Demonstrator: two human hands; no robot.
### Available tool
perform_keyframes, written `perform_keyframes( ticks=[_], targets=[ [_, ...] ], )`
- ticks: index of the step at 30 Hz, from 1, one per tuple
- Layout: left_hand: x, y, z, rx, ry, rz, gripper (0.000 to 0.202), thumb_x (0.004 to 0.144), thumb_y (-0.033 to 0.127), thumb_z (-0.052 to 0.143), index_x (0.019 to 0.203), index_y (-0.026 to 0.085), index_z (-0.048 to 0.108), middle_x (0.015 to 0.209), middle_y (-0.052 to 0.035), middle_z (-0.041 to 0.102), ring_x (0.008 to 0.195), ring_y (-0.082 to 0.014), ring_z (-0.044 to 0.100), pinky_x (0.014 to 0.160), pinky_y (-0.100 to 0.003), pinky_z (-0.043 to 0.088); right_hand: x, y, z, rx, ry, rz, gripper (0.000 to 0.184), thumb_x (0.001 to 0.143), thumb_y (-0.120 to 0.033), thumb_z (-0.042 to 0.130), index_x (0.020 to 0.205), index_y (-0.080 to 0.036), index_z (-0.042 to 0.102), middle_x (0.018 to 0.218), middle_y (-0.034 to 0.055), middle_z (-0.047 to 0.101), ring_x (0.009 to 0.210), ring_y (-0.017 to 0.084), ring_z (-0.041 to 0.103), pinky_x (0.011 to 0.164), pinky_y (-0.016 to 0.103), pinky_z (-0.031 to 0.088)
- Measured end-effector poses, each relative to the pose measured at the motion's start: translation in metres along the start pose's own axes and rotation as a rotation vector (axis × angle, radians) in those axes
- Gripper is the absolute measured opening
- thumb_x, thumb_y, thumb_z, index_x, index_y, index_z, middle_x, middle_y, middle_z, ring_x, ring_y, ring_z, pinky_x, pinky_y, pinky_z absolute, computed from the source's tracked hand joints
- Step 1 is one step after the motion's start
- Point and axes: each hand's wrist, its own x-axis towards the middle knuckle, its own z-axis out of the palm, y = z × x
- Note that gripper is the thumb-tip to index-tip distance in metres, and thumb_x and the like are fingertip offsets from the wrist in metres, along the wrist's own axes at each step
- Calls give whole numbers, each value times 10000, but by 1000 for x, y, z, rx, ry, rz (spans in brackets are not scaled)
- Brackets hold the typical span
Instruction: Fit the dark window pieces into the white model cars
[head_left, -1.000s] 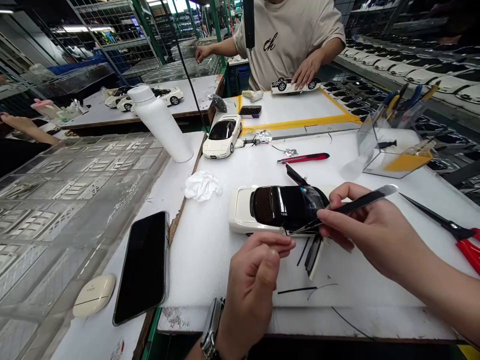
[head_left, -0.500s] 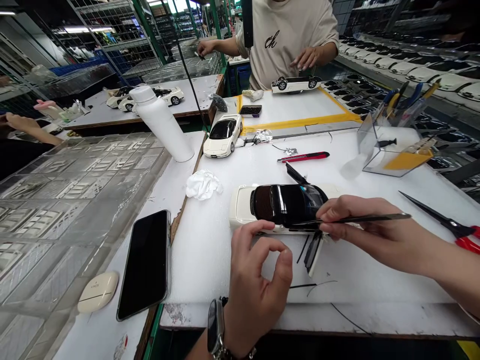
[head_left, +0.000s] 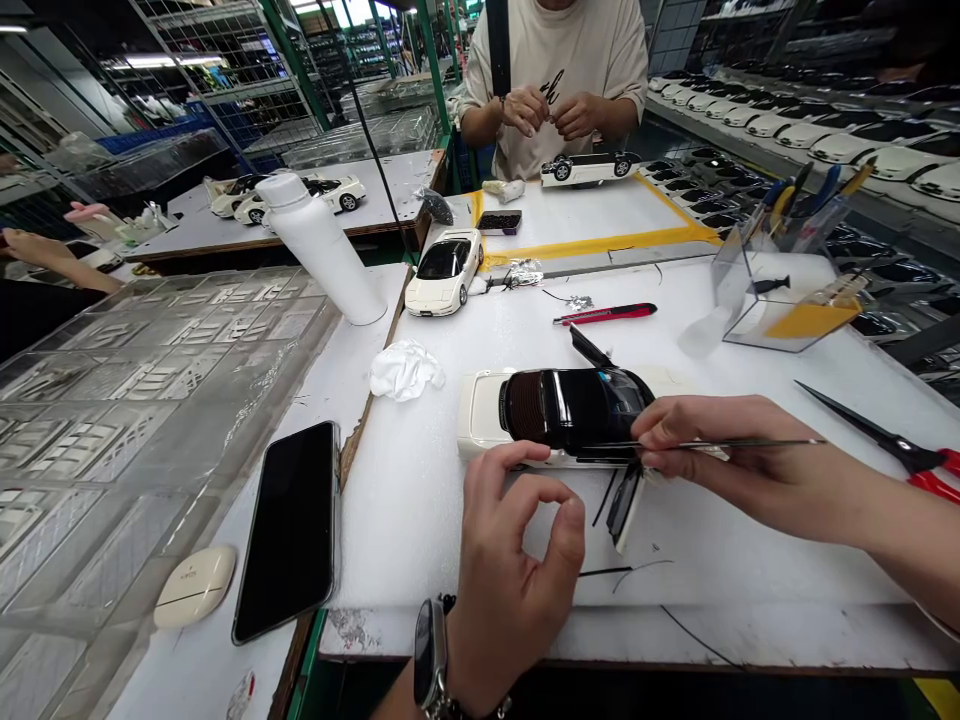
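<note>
The right hand (head_left: 750, 470) clamps one pair of tweezers (head_left: 720, 443), tips reaching over a black-and-white model car (head_left: 555, 415). The left hand (head_left: 517, 570) holds nothing, forefinger and thumb curled together just beside the car. The car lies on a white bench (head_left: 420, 540), with open room between it and the front edge. Nearby are one red knife (head_left: 605, 314) and one pair of red scissors (head_left: 930, 480). An earbud case (head_left: 195, 587) has lettering too small to read.
</note>
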Motion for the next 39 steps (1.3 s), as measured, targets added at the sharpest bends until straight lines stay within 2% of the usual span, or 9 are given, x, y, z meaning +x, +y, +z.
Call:
perform_keyframes(
  ticks=[7,12,19,25,31,34,39],
  targets=[
    [0,1,0,1,-8,-9,122,887,182,480,816,194,580,1059,-61,515,1077,-205,486,937,-358,388,6,1,2,22,7,41,114,881,-281,571,805,-198,589,851,40,636,711,157,598,595,268,480],
    [0,1,0,2,-10,-7,117,885,179,482,817,191,577,1067,-58,512,1077,-197,484,943,-347,383,4,1,-1,11,-4,26,97,878,-273,573,809,-206,585,852,25,643,696,146,601,601,253,474],
    [0,1,-2,11,-9,-9,117,889,185,482,817,190,574,1064,-55,510,1083,-193,479,940,-335,381,2,5,-2,99,8,24,44,860,-246,615,826,-223,600,881,23,645,813,167,627,641,249,508],
    [0,1,0,15,-12,-9,119,889,186,479,815,192,571,1061,-63,510,1075,-207,481,927,-357,385,5,13,0,271,47,129,105,845,-282,639,791,-198,607,901,33,631,650,121,614,562,226,519],
    [-1,0,0,19,-15,-5,111,886,183,483,821,195,572,1062,-64,512,1070,-211,485,925,-366,388,6,12,-1,243,57,175,170,828,-340,650,779,-182,610,903,56,629,646,132,597,553,240,513],
    [-1,0,0,26,-13,-5,114,887,190,481,819,195,573,1066,-64,511,1068,-211,486,921,-364,393,8,7,-2,203,46,140,170,844,-336,623,774,-183,599,873,56,630,649,138,595,551,243,507],
    [0,1,0,23,-10,-3,119,886,187,479,817,192,575,1062,-64,511,1068,-208,487,924,-360,393,11,3,-5,39,-32,5,125,870,-270,575,774,-191,574,821,45,638,689,148,590,559,243,478]
  ],
)
